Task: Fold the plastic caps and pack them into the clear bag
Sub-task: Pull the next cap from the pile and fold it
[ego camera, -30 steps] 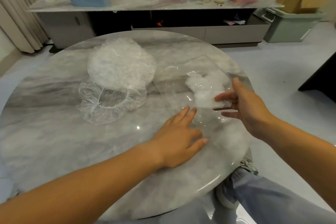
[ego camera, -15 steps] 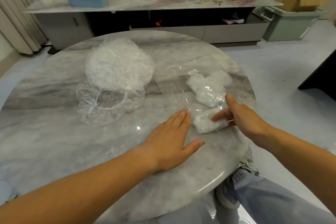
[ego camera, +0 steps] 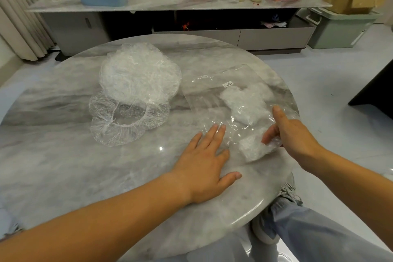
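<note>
On the left of the round table (ego camera: 63, 166), a stack of unfolded plastic caps (ego camera: 138, 78) is lying untouched, with one opened cap (ego camera: 125, 122) spread just near it, its elastic rim facing up. Toward the middle, the left hand (ego camera: 204, 168) is pressing flat, fingers spread and gripping nothing, on the near left edge of the clear bag (ego camera: 214, 100), pinning it as it did a moment ago. To the right, the bag is holding a clump of packed caps (ego camera: 244, 104) toward its far end. The right hand (ego camera: 295, 136) has drawn back toward the near edge over the last second, leaving a newly folded cap (ego camera: 253, 149) at the bag's near end; its fingers are curling loosely against that cap, though whether they are pinching it is unclear. Judging from this, another cap is going in, and the stack on the left is waiting.
</note>
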A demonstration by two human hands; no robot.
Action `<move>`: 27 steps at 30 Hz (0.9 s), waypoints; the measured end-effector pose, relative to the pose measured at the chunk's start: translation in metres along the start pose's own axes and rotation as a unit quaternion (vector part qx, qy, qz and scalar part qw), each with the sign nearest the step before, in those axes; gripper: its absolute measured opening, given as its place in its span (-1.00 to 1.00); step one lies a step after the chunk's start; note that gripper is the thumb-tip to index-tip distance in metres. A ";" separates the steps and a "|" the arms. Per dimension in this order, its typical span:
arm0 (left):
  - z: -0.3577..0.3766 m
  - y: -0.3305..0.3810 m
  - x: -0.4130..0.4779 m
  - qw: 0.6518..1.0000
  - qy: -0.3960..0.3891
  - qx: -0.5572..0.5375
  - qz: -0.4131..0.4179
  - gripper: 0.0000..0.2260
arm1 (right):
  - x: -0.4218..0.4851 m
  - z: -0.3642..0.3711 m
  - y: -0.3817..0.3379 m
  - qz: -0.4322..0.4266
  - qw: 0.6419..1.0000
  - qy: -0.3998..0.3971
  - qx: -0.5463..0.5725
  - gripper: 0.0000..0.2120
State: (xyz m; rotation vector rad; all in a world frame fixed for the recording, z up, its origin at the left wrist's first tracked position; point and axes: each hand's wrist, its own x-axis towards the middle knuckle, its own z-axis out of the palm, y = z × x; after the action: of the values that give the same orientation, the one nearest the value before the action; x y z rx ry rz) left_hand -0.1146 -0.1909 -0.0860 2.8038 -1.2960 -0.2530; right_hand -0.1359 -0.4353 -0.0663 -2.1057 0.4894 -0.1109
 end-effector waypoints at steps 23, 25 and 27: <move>0.003 0.008 0.003 0.994 0.022 -0.091 -0.053 -0.15 | 0.003 0.009 -0.004 0.108 0.983 -0.042 0.145 -0.24; 0.005 0.006 0.003 0.997 0.005 -0.068 -0.040 -0.19 | 0.004 0.007 -0.006 0.140 0.973 -0.044 0.180 -0.28; 0.005 0.003 0.002 0.998 -0.013 -0.058 -0.031 -0.24 | 0.004 0.005 -0.007 0.152 0.963 -0.042 0.219 -0.33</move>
State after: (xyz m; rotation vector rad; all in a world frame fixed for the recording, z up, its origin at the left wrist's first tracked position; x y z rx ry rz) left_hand -0.1165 -0.1944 -0.0908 2.7545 -1.1601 -0.3568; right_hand -0.1286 -0.4297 -0.0634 -1.5788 0.6640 0.0459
